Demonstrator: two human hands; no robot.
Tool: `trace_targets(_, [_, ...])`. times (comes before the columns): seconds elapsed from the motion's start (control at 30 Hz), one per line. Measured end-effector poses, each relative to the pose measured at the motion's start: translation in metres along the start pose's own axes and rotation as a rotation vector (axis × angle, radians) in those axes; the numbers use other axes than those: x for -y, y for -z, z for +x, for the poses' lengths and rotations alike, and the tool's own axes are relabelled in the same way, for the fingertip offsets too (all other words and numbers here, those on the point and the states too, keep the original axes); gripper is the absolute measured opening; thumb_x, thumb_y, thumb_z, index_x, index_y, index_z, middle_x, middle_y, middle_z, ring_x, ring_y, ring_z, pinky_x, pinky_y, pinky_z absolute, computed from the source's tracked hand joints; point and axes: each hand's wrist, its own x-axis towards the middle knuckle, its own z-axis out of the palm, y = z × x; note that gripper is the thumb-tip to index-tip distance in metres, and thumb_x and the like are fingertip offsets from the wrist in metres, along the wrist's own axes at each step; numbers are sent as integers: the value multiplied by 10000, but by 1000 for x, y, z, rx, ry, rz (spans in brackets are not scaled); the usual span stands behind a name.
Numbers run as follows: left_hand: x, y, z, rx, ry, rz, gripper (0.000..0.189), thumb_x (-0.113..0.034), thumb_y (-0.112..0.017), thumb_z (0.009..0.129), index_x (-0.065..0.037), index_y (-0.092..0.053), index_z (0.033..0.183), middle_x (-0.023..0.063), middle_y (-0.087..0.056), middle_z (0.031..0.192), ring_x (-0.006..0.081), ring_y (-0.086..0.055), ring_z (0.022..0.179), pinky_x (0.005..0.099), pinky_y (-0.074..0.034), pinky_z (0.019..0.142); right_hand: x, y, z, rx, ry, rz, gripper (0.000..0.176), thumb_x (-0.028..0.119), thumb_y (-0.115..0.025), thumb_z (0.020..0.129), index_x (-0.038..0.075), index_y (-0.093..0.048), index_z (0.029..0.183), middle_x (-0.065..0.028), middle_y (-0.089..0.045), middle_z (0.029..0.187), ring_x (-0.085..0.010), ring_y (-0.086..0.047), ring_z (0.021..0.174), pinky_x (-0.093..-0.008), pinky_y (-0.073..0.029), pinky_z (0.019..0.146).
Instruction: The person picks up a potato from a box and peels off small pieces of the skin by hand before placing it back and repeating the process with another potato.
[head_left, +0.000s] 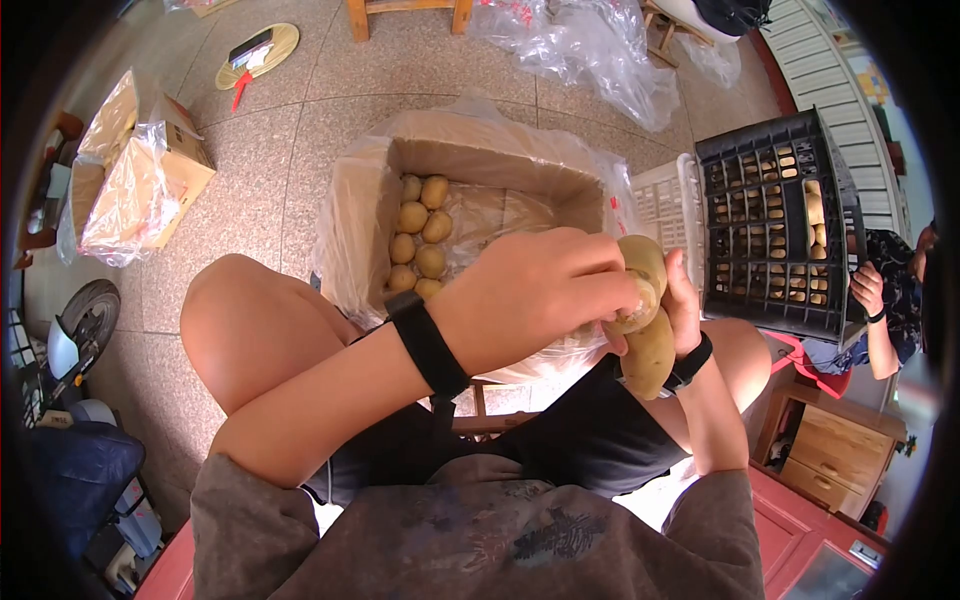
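Note:
Several yellow-brown potatoes (650, 355) are bunched in front of my lap, right of the box. My left hand (540, 295) reaches across from the left, its fingers bent round one potato (637, 305) of the bunch. On the bunch's right side my right hand (684, 308) supports the potatoes with its palm and fingers, partly hidden behind them. Below and beyond my hands stands a plastic-lined cardboard box (480, 155), with more potatoes (436, 227) in rows along its left side.
At the right a black crate (845, 210) of potatoes stands beside a white basket (665, 205); a co-worker's hand (868, 288) is at its outer side. An opened carton (180, 165) is at the left. Loose plastic (600, 50) and a woven hat (270, 62) lie on the floor.

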Motion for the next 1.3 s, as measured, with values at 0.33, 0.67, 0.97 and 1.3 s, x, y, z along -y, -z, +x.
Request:
trace_targets(0.33, [8,2,-2,46,-42,76,106,-88,-664,710,-81,-602,795,34,-557,847,228,-576,762,328,-466,641,-4,1,2,-48,-144,15,659,663,-389,861,47,-528,1048,-135,-578,768,-221,-532,498,-316,-444,393])
trace_targets(0.67, [12,0,-5,81,-40,83,96,-103,-649,727,-81,-572,780,38,-543,843,240,-565,763,338,-460,648,-6,0,4,-33,-194,46,620,646,-396,871,63,-530,1031,-125,-567,756,-211,-520,502,-313,-421,387])
trace_targets(0.97, [12,-4,-9,88,17,58,109,-89,-610,781,-78,-528,852,65,-534,834,264,-563,757,345,-456,632,-6,0,1,-4,-153,22,627,649,-399,867,64,-523,1055,-126,-567,759,-208,-522,494,-308,-416,386])
trace_targets(1.3, [12,-7,-7,76,-32,106,131,-78,-634,735,-89,-546,832,40,-525,809,235,-562,744,330,-458,615,-5,-1,1,-14,-159,35,637,656,-406,860,61,-519,1060,-124,-582,783,-206,-534,514,-295,-419,388])
